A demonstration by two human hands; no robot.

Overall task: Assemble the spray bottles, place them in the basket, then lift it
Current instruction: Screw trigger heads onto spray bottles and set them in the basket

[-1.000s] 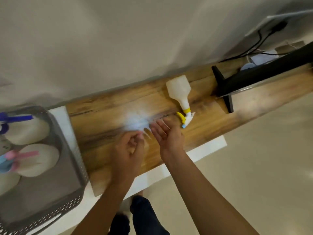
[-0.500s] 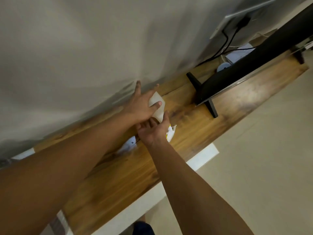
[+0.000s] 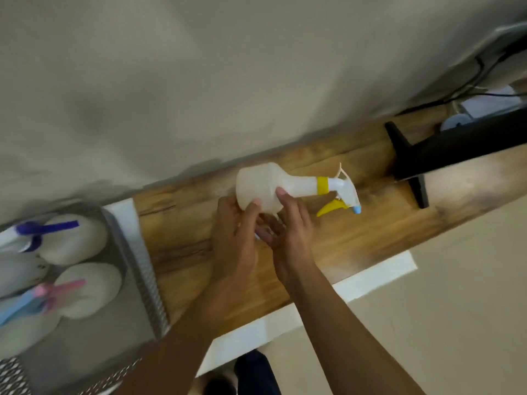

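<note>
Spray bottle: yellow-collared, held sideways above wooden shelf; our left hand and right hand clasp base. Basket at left, cut off, bottles blurred.

Grey wall; wooden desk; beige floor; black monitor stand.

I have a single view, from the camera on the person's head, so no second view overlaps it. It looks steeply down and forward over both forearms, close to the wooden tabletop. The frame is rolled, so the table's edge runs diagonally. The wall fills the top, the floor the lower right, the basket the left edge.
</note>
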